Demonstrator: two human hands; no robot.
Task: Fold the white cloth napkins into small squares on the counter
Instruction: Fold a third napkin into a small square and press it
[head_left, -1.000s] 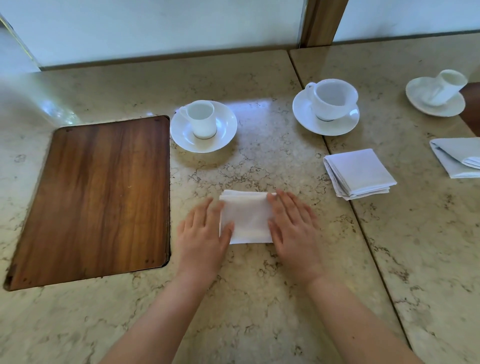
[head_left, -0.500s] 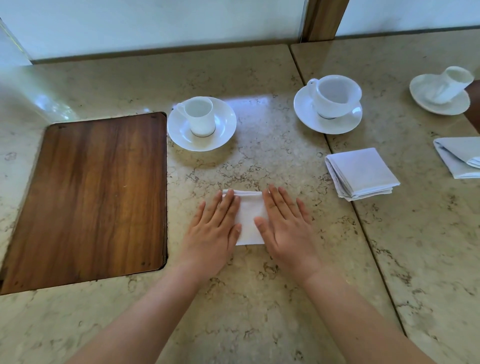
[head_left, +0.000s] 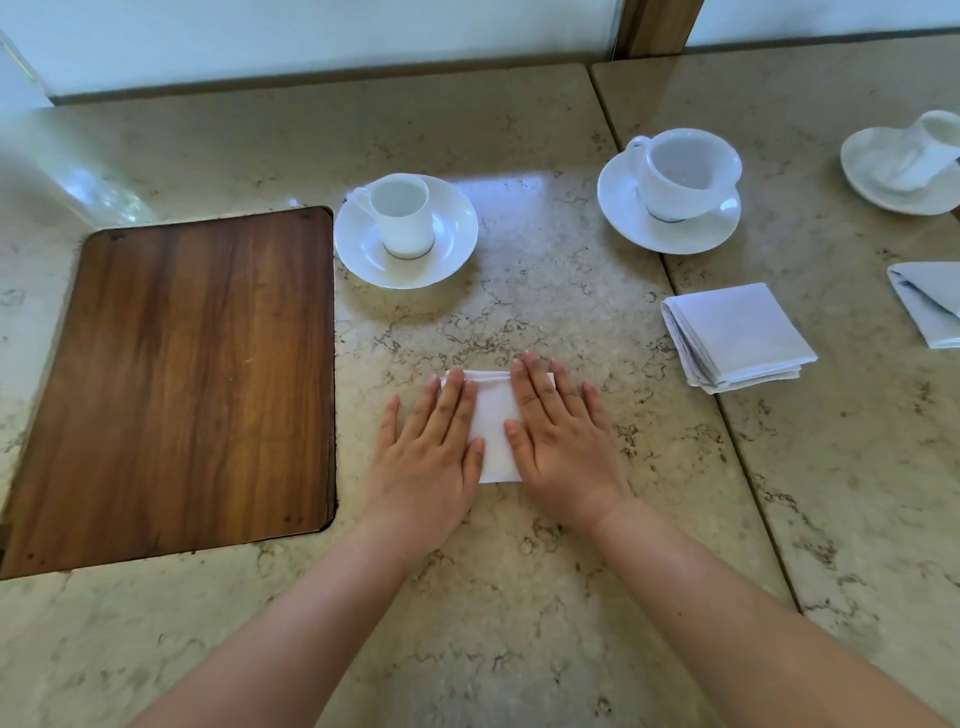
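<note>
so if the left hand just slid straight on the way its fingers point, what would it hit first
Probably the saucer under the small cup. The left hand lies flat on the napkin, fingers aimed away and slightly right, with bare counter between; it might just pass the saucer's right edge.

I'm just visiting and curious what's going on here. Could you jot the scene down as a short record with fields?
activity: pressing a folded white napkin flat on the marble counter
left hand: flat on the napkin's left part
right hand: flat on its right part
finished: folded napkin square to the right
partly seen: another napkin at right edge
crockery: three white cups on saucers
inset: wooden board at left
</note>
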